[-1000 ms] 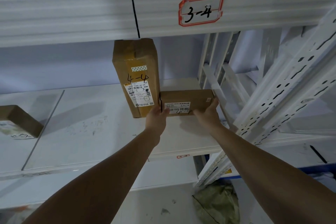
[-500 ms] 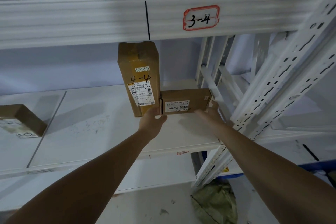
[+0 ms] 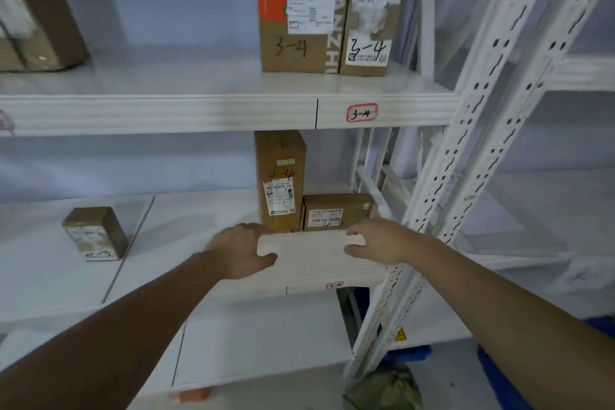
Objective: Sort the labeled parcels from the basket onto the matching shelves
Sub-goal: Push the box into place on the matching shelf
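A small flat cardboard parcel (image 3: 336, 211) marked 4-4 lies on the white shelf (image 3: 206, 236), beside a tall upright parcel (image 3: 280, 176) also marked 4-4. My left hand (image 3: 241, 250) and my right hand (image 3: 377, 241) hover in front of the small parcel, apart from it, fingers loosely curled and holding nothing. The shelf's front edge carries a red-framed tag (image 3: 334, 285). On the shelf above, tagged 3-4 (image 3: 361, 112), stand two parcels marked 3-4 (image 3: 294, 10) (image 3: 367, 23).
Another small parcel (image 3: 95, 232) sits at the left of the same shelf. A large box (image 3: 36, 7) stands upper left. White perforated uprights (image 3: 442, 210) slant down the right side. A green bag (image 3: 382, 389) lies on the floor below.
Both hands let go of the small 4-4 parcel and drew back toward me. The view pulled back and tilted up, revealing the 3-4 shelf with its parcels.
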Demonstrator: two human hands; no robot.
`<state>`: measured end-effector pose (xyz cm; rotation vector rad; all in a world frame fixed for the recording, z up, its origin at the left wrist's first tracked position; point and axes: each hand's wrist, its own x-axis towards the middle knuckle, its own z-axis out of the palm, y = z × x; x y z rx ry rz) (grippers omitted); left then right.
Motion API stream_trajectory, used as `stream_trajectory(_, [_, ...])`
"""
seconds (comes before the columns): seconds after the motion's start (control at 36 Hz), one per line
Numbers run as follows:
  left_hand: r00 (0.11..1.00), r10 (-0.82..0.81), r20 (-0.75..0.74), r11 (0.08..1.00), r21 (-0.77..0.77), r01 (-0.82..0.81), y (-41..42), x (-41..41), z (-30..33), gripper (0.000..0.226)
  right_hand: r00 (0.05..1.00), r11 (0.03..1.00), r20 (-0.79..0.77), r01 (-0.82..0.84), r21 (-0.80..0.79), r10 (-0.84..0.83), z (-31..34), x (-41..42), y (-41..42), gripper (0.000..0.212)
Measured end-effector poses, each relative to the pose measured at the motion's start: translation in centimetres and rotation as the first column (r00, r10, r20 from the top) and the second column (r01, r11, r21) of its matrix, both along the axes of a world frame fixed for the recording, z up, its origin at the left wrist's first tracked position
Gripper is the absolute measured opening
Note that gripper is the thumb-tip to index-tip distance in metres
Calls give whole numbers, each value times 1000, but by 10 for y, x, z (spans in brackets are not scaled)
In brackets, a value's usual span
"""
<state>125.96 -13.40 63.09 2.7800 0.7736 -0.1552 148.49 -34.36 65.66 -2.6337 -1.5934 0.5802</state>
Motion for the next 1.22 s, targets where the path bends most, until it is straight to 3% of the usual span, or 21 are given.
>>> stream_trajectory(0.19, [999, 45, -10, 998, 48, -44, -21, -82, 43, 81, 963, 967, 96, -254, 2, 253, 33, -82, 35, 64])
stream_trajectory(0.33, [970, 240, 35, 963, 116, -242, -54, -167, 66, 82, 864, 873, 132, -486, -31, 486, 51, -155, 56, 83])
stream_trajectory(0.56, [855, 518, 9, 840, 184, -511, -138, -329, 84, 79, 702, 706, 117, -708, 15, 702, 57, -293, 50, 79])
stream_trajectory(0.67, [742, 670, 31, 723, 202, -661, -189, -410, 91, 80, 585, 590, 116, -808, -4, 803, 68, -369, 41, 84])
stream_trajectory(0.75, [641, 768, 16, 627, 185, -756, -227, -475, 91, 94, 493, 497, 124, -868, 3, 861, 75, -433, 33, 86])
stream_trajectory(0.86, [525, 850, 39, 511, 180, -840, -278, -559, 100, 72, 357, 360, 142, -933, 6, 923, 85, -527, 20, 83])
stream_trajectory(0.94, [433, 900, 40, 420, 184, -889, -309, -620, 103, 71, 274, 276, 158, -961, 5, 949, 95, -598, 6, 85])
stream_trajectory(1.11, [254, 967, 29, 248, 136, -959, -369, -738, 109, 73, 188, 191, 148, -982, -10, 971, 106, -736, -18, 82])
stream_trajectory(1.22, [199, 980, 11, 194, 159, -968, -398, -805, 108, 70, 174, 172, 133, -985, 26, 976, 96, -810, -26, 85])
